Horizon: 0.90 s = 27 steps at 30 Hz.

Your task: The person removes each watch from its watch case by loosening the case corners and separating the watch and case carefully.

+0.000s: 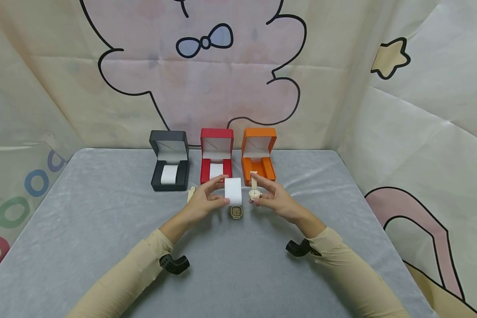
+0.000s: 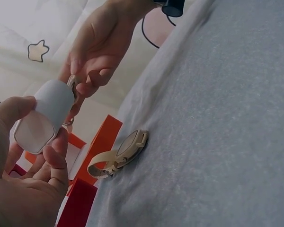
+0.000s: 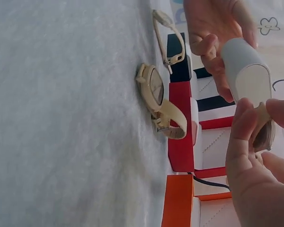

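My left hand [image 1: 204,198] pinches a white watch pillow [image 1: 232,191] by its end, thumb on one side and fingers on the other. Close to its right, my right hand [image 1: 277,199] holds a watch with a round face and a pale strap [image 1: 255,193] between thumb and fingers. In the right wrist view, this watch's case [image 3: 263,135] is right at the pillow's end. A beige watch with a squarish case [image 1: 236,212] lies on the cloth below the pillow. Partly hidden behind my left hand is another pale-strapped watch [image 3: 166,40].
Three open watch boxes stand in a row at the back: a black box [image 1: 156,179] and a red box [image 1: 204,170], each with a white pillow inside, and an orange box [image 1: 269,168] with none. Grey cloth [image 1: 238,274] covers the table; printed curtains [image 1: 334,53] hang behind and beside it.
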### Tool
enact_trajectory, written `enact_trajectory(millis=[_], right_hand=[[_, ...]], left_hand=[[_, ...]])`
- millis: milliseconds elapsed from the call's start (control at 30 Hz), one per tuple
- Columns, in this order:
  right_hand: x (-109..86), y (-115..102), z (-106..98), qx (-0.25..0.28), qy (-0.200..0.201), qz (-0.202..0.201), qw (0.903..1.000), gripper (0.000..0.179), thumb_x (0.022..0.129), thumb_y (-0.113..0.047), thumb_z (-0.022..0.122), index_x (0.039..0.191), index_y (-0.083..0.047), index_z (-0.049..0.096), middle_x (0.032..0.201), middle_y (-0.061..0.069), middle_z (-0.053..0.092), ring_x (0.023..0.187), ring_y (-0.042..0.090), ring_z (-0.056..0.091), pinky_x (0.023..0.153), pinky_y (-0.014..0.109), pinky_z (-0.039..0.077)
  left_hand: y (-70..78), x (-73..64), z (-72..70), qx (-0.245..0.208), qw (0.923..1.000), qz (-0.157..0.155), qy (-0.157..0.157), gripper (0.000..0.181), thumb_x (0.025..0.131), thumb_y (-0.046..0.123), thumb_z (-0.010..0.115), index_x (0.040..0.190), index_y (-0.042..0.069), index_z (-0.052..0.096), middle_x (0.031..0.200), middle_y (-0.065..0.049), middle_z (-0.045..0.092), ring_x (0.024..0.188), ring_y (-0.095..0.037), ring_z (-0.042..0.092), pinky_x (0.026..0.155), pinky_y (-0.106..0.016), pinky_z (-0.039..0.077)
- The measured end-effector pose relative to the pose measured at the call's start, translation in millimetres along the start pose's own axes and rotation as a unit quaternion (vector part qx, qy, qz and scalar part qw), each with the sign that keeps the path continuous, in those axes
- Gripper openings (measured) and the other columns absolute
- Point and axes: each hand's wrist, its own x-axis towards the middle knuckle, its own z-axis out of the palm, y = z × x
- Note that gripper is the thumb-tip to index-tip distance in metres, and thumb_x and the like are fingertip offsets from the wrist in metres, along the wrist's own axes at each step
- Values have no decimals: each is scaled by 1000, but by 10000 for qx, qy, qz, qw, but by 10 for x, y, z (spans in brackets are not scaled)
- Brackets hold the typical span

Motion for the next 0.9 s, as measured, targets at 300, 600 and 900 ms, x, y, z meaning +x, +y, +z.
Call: enact_trajectory(millis=[300,600,900], right_hand=[[-52,30,-46,-689,297,-134,9971,82,90,7,69,159,-1,26,161,31,27,95,8,69,83,17,56],[-96,39,-130,-895,117,-230,9957,79,91,5,69,158,-1,28,165,25,24,92,11,66,82,18,55],[-158,100,-250,-969,0,-239,9950,76,92,4,67,158,1,28,165,24,26,91,8,64,78,17,53]], left_hand=[[2,50,11,161,9995,-221,182,70,94,11,70,156,16,39,146,-19,51,108,-24,70,92,-28,56],[18,110,42,296,9994,-138,113,69,94,11,70,155,14,39,144,-21,54,111,-31,70,99,-38,56],[41,183,92,296,9994,-119,93,67,94,14,71,154,20,43,145,-19,54,115,-33,67,100,-42,56]])
